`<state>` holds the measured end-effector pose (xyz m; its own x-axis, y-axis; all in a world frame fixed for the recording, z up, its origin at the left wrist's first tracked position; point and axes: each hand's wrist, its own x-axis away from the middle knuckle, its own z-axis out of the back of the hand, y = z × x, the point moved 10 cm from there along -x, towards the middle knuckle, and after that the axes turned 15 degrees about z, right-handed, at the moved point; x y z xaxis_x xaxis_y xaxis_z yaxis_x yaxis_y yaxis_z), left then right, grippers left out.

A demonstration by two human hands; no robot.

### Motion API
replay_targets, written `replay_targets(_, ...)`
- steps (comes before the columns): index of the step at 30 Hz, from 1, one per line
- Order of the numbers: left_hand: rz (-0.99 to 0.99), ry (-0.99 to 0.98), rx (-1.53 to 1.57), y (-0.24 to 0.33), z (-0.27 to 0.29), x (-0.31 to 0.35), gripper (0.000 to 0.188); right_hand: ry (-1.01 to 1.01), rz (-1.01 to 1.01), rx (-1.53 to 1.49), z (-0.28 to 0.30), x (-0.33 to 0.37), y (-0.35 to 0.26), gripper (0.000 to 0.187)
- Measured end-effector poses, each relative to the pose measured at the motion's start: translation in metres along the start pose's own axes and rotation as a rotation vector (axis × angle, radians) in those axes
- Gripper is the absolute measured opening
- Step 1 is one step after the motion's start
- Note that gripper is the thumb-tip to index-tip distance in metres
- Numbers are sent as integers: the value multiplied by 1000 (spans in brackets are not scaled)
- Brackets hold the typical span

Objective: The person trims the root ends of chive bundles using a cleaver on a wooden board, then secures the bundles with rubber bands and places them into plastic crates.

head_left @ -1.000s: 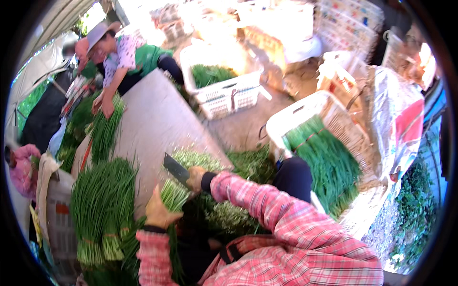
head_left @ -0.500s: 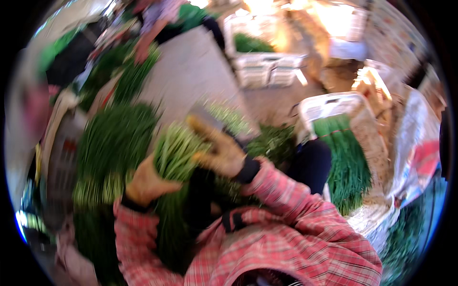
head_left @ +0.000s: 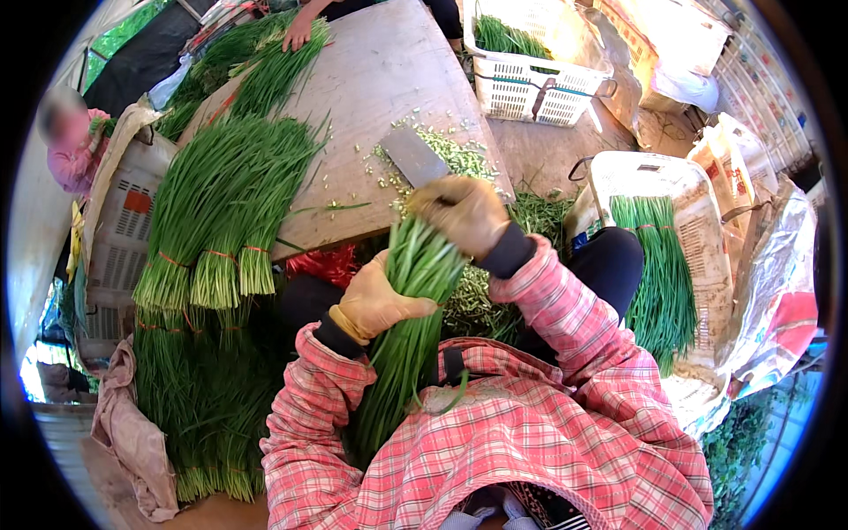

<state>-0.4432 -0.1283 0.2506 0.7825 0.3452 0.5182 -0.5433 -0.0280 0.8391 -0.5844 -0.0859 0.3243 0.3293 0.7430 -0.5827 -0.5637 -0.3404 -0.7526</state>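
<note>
A loose bunch of garlic chives (head_left: 408,305) slants across my lap, cut ends up and leaves trailing toward my body. My left hand (head_left: 375,296), in a yellowish glove, is wrapped round its middle with the thumb across the front. At the upper end, my gloved right hand (head_left: 464,216) curls its fingers over the stems; they are slightly blurred. Just beyond it lies a broad metal blade (head_left: 413,157) on the wooden board (head_left: 380,84), among chopped stem ends (head_left: 459,150). Its handle is hidden.
Banded chive bunches (head_left: 225,212) are stacked at left, with more (head_left: 199,406) below. White crates (head_left: 609,177) (head_left: 541,93) holding chives stand at right and far right. Trimmings (head_left: 481,305) lie below the board. Another person's hand (head_left: 299,34) touches chives at the far end; another person (head_left: 75,146) is at far left.
My right hand has gone from open beside the bunch to curled over its upper end. Both hands and the bunch now appear further right, and the view has shifted.
</note>
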Motion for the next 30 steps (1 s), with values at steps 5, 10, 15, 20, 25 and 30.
replay_targets(5,63,233,-376,4,2,9,75,-42,258,37,0,0,-13,28)
replay_targets(10,-36,63,-348,-6,-25,-15,85,-359,539,365,-11,18,-27,23)
replay_targets(15,85,156,-439,-2,-33,-1,77,-285,-41,105,-10,25,17,15)
replay_targets(20,117,139,-472,-8,-40,-6,89,-144,-129,460,68,32,43,17)
replay_targets(25,70,71,-350,-23,-19,-15,93,-101,589,365,45,16,-68,27)
replay_targets(30,132,66,-627,-1,-41,3,89,-548,318,185,-8,36,-27,21)
